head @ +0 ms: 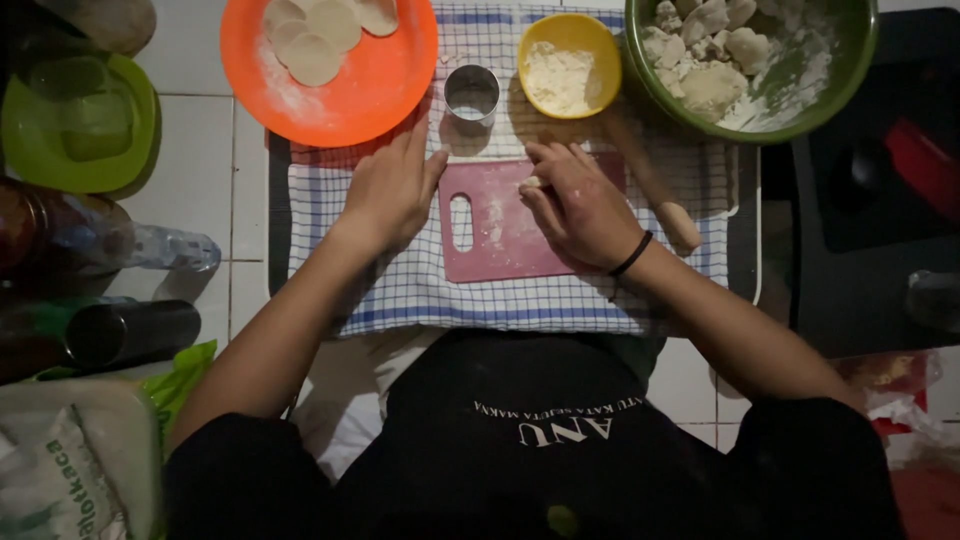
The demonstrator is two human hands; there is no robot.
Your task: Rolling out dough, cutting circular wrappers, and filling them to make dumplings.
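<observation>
Dough piece (531, 183) pinched by right hand (583, 210), left hand (390, 190) flat on cloth (400, 290)

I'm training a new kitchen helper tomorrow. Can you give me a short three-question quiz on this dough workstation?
1. True or false: the left hand lies flat on the checked cloth.
2. Which holds the flat dough rounds? A) green bowl B) orange plate C) yellow bowl
3. What small thing does the right hand hold over the pink cutting board?

Key
1. True, beside the board.
2. B. The green bowl holds rough dough lumps; the yellow one holds flour.
3. A small piece of dough at its fingertips.
</observation>
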